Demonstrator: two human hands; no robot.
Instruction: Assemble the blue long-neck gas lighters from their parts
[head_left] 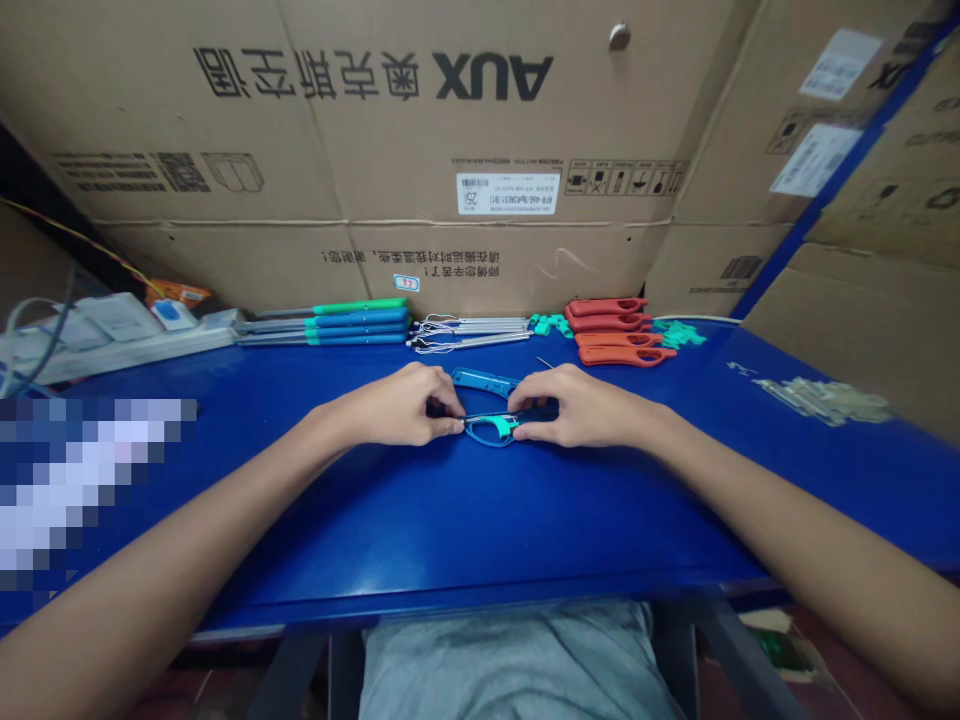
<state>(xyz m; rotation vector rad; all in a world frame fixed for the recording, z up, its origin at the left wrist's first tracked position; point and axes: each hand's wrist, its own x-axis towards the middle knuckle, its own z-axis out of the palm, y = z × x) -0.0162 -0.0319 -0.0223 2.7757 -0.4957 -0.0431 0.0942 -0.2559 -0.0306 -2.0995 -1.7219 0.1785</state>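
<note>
Over the middle of the table, my left hand (424, 405) and my right hand (566, 408) are closed on opposite ends of an open blue lighter handle half (480, 440). A teal trigger (505, 428) sits inside its looped guard, close to my right fingertips. Thin parts run along the top of this half between my hands, too small to make out. Just behind lies a second blue handle half (484, 380), its right end partly hidden by my right fingers. Whatever else my palms cover cannot be seen.
Behind my hands lie stacked blue and green long lighters (360, 322), metal rods with wires (480, 330), teal pieces (551, 325) and red handle halves (615, 330). Clear-wrapped flat parts (817, 400) lie right; a power strip (135, 345) lies left. A cardboard wall (375, 150) closes the back.
</note>
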